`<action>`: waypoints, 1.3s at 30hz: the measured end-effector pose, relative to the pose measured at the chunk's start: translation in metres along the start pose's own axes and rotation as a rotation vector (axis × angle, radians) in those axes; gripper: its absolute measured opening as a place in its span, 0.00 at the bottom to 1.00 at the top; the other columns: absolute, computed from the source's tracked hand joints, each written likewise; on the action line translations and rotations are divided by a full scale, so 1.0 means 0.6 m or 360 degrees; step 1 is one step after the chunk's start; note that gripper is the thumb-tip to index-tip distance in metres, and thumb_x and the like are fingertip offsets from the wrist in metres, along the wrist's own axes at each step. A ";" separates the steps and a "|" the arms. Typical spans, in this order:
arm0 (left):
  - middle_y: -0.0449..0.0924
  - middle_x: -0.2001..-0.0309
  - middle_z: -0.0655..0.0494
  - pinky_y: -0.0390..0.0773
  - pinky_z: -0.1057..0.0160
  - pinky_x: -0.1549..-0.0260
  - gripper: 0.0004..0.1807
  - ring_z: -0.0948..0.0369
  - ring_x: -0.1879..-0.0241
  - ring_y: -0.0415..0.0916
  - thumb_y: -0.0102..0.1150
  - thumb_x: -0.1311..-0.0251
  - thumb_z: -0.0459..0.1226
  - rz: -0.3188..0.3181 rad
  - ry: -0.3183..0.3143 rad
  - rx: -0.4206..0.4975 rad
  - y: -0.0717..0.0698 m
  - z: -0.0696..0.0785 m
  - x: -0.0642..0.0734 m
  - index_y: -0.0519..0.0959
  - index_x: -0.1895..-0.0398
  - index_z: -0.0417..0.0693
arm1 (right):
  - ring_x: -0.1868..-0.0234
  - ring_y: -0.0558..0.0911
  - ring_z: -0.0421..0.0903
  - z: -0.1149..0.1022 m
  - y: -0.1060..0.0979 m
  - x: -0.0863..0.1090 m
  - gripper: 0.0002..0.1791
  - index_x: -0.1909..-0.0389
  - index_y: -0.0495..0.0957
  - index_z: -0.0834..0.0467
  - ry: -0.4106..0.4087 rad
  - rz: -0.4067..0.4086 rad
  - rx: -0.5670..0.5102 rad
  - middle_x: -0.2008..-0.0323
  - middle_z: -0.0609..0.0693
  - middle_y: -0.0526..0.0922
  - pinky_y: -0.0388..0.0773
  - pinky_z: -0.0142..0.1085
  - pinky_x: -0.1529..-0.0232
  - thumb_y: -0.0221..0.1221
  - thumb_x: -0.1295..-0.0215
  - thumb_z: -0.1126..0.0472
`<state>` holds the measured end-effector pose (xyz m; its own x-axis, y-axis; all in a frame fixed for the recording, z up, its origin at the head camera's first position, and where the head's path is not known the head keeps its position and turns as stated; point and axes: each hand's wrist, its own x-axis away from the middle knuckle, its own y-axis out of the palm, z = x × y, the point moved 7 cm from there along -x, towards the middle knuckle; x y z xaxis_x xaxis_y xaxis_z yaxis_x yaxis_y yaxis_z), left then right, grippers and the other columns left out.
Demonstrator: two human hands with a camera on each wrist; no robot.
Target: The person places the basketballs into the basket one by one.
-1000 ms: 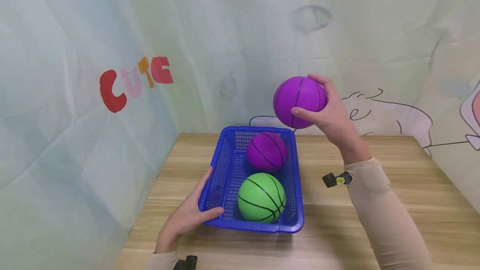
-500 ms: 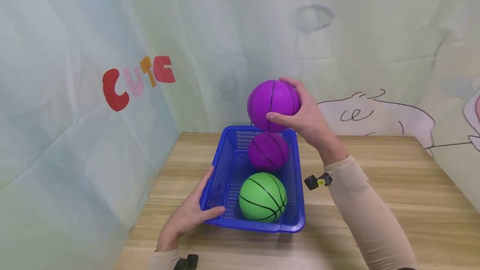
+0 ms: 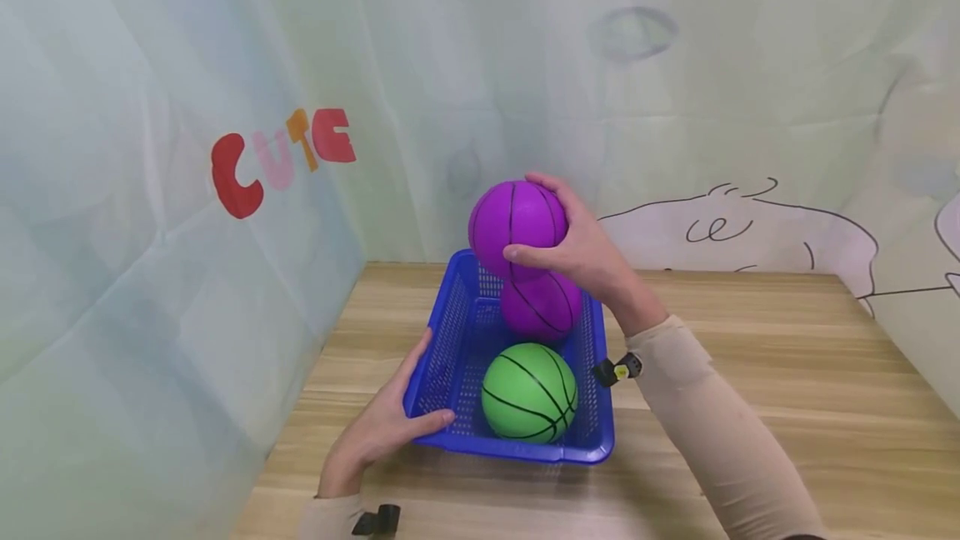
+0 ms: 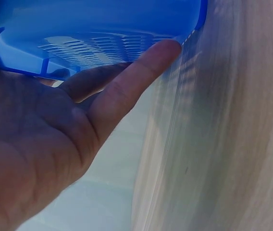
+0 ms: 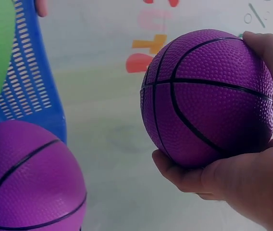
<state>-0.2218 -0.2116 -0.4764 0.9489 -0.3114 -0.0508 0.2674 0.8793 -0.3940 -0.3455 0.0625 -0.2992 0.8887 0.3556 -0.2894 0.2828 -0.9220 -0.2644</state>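
My right hand (image 3: 581, 250) grips a small purple basketball (image 3: 498, 223) with black seams, thumb on the near side and fingers round the far side. The ball is held up over the back end of a blue plastic basket (image 3: 510, 448). Inside the basket lie a second purple basketball (image 3: 551, 311), partly hidden by the held one, and a green basketball (image 3: 525, 394) nearer me. In the right wrist view, the held purple ball (image 5: 199, 106) stands apart from the other purple ball (image 5: 35, 178). At the near left corner my left hand (image 3: 386, 419) holds the basket, thumb over its rim and fingers along the outside.
The basket stands on a wood-grain table (image 3: 750, 407). A pale printed curtain (image 3: 465, 65) hangs behind and to the left, with a word in coloured letters (image 3: 240, 177). Slotted basket walls (image 5: 31, 82) surround the balls in the basket.
My right hand has carried the purple basketball leftward and then down, from right of the basket to over its back end. The left hand keeps its hold on the basket.
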 end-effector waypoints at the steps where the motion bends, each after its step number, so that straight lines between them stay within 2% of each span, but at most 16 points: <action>1: 0.38 0.08 0.43 0.60 0.27 0.21 0.68 0.29 0.17 0.57 0.80 0.36 0.43 -0.0001 0.0001 0.0001 0.000 0.000 0.000 0.39 0.05 0.64 | 0.32 0.82 0.60 0.002 0.004 -0.001 0.57 0.16 0.63 0.30 0.0006 -0.0014 0.0012 0.23 0.51 0.70 0.87 0.61 0.39 0.84 0.43 0.48; 10: 0.39 0.08 0.41 0.62 0.29 0.21 0.68 0.31 0.17 0.58 0.80 0.36 0.44 -0.0014 0.0039 0.0024 0.001 0.003 0.000 0.38 0.05 0.60 | 0.33 0.83 0.59 0.029 0.044 -0.006 0.61 0.14 0.59 0.34 0.0147 -0.0154 0.0142 0.25 0.55 0.73 0.85 0.63 0.37 0.84 0.45 0.44; 15: 0.40 0.08 0.40 0.62 0.29 0.21 0.68 0.31 0.18 0.59 0.80 0.36 0.43 0.0000 0.0066 0.0015 -0.001 0.002 0.000 0.39 0.05 0.58 | 0.33 0.83 0.59 0.051 0.068 -0.002 0.67 0.11 0.54 0.41 0.0244 -0.0291 0.0279 0.28 0.56 0.76 0.85 0.61 0.36 0.83 0.46 0.39; 19: 0.41 0.08 0.40 0.63 0.29 0.22 0.67 0.31 0.19 0.62 0.80 0.36 0.43 0.0005 0.0072 0.0008 -0.002 0.002 -0.001 0.39 0.05 0.57 | 0.34 0.84 0.58 0.064 0.082 0.001 0.69 0.11 0.53 0.47 0.0273 -0.0359 0.0341 0.30 0.56 0.77 0.86 0.59 0.37 0.83 0.47 0.38; 23: 0.41 0.08 0.41 0.66 0.31 0.22 0.67 0.32 0.20 0.65 0.80 0.35 0.43 -0.0006 0.0041 0.0023 -0.001 0.000 -0.002 0.38 0.05 0.59 | 0.37 0.85 0.56 0.077 0.090 0.005 0.68 0.12 0.55 0.50 0.0268 -0.0396 0.0381 0.32 0.55 0.78 0.88 0.56 0.39 0.83 0.48 0.38; 28: 0.41 0.09 0.38 0.65 0.31 0.22 0.67 0.33 0.21 0.66 0.80 0.35 0.41 -0.0014 0.0059 0.0027 -0.001 0.002 0.001 0.38 0.06 0.57 | 0.40 0.86 0.53 0.086 0.099 0.010 0.66 0.13 0.58 0.47 0.0239 -0.0440 0.0456 0.33 0.54 0.79 0.89 0.51 0.41 0.84 0.49 0.37; 33: 0.41 0.09 0.38 0.64 0.31 0.22 0.67 0.33 0.20 0.65 0.79 0.35 0.41 -0.0022 0.0061 0.0037 0.000 0.002 0.003 0.39 0.06 0.57 | 0.38 0.85 0.53 0.084 0.111 0.012 0.67 0.12 0.59 0.49 0.0164 -0.0479 0.0534 0.31 0.54 0.77 0.88 0.50 0.40 0.84 0.49 0.37; 39: 0.41 0.09 0.38 0.70 0.32 0.24 0.67 0.32 0.22 0.68 0.78 0.34 0.40 -0.0052 0.0053 0.0094 0.002 0.002 0.000 0.37 0.06 0.58 | 0.37 0.83 0.55 0.086 0.119 0.012 0.65 0.13 0.62 0.49 0.0132 -0.0513 0.0624 0.30 0.56 0.76 0.88 0.50 0.41 0.84 0.49 0.37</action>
<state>-0.2215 -0.2102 -0.4755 0.9338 -0.3510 -0.0697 0.3083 0.8879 -0.3414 -0.3376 0.0072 -0.3673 0.8088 0.5843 -0.0664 0.4047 -0.6351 -0.6579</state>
